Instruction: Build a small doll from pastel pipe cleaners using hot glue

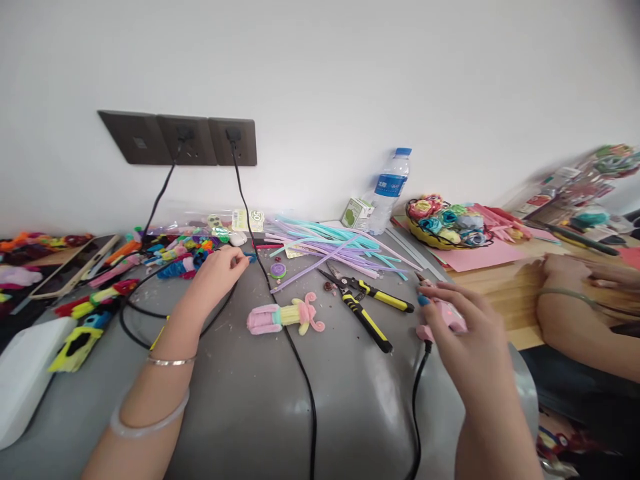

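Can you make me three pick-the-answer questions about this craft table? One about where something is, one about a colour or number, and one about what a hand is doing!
1. Where is the water bottle?
A. By the wall, beside the basket of flowers
B. Lying next to the phone
C. In the right hand

2. What colour are the handles of the cutters?
A. Red
B. Yellow and black
C. Green

3. What is the right hand doing?
A. Resting flat on bare table
B. Holding the pink glue gun
C. Lifting the bottle

Answers:
1. A, the bottle stands upright at the back, just left of the basket.
2. B, yellow with black shows on both handles.
3. B, its fingers wrap the pink gun, whose black cord hangs down. The left hand pinches a small blue bit.
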A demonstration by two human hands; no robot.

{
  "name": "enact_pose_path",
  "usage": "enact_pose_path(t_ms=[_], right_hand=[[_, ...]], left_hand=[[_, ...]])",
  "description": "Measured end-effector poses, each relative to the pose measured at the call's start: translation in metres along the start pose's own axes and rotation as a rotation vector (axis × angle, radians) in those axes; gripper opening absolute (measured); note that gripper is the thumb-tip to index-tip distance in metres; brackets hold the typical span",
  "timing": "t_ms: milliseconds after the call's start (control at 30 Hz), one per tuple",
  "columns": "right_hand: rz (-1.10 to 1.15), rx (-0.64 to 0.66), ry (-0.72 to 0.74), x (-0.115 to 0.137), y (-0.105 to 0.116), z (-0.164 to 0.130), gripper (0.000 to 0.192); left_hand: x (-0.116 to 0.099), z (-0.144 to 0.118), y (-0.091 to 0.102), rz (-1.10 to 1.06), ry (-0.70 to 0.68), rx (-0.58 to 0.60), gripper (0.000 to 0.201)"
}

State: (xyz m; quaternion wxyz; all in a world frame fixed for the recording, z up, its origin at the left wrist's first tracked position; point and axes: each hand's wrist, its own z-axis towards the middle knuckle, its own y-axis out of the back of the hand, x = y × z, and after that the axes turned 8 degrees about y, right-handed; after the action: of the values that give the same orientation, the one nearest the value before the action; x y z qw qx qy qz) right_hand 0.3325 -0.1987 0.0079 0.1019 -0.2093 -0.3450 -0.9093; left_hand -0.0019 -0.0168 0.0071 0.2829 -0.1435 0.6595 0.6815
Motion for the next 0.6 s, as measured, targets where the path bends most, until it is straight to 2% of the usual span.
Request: enact_pose_path(t_ms=[67, 100, 133, 200, 267, 367, 400, 500, 600], right_hand=[[0.017, -0.113, -0.022, 0.011, 0.008, 0.003, 0.019], [0.062, -0.234, -0.034, 0.019, 0.010, 0.004, 0.016], [0.154, -0.356, -0.017, 0.026, 0.011, 0.003, 0.015], [0.364, -0.451, -0.025, 0.040, 0.009, -0.002, 0.013], [0.523, -0.322, -0.007, 0.048, 0.004, -0.012, 0.011], [0.579, 0.100, 0.175, 0.056, -0.003, -0.027, 0.017], [0.564, 0.193, 0.256, 0.058, -0.005, -0.031, 0.020], [0.515, 0.280, 0.370, 0.064, -0.011, -0.038, 0.024], [0.548, 0.309, 0.313, 0.067, -0.021, -0.044, 0.024]], left_hand=[[-0.002, -0.002, 0.000, -0.072, -0.028, 0.055, 0.018], [-0.004, -0.003, 0.000, -0.097, -0.051, 0.094, 0.021], [-0.007, -0.004, -0.002, -0.098, -0.063, 0.164, 0.021], [-0.010, -0.006, -0.007, -0.102, -0.078, 0.288, 0.020], [-0.012, -0.006, -0.012, -0.087, -0.096, 0.308, 0.023], [-0.010, -0.004, -0.018, -0.035, -0.102, 0.217, 0.026], [-0.010, -0.004, -0.019, -0.016, -0.087, 0.182, 0.027], [-0.011, -0.003, -0.019, 0.003, -0.047, 0.130, 0.025], [-0.015, -0.004, -0.020, -0.053, -0.081, 0.155, 0.020]])
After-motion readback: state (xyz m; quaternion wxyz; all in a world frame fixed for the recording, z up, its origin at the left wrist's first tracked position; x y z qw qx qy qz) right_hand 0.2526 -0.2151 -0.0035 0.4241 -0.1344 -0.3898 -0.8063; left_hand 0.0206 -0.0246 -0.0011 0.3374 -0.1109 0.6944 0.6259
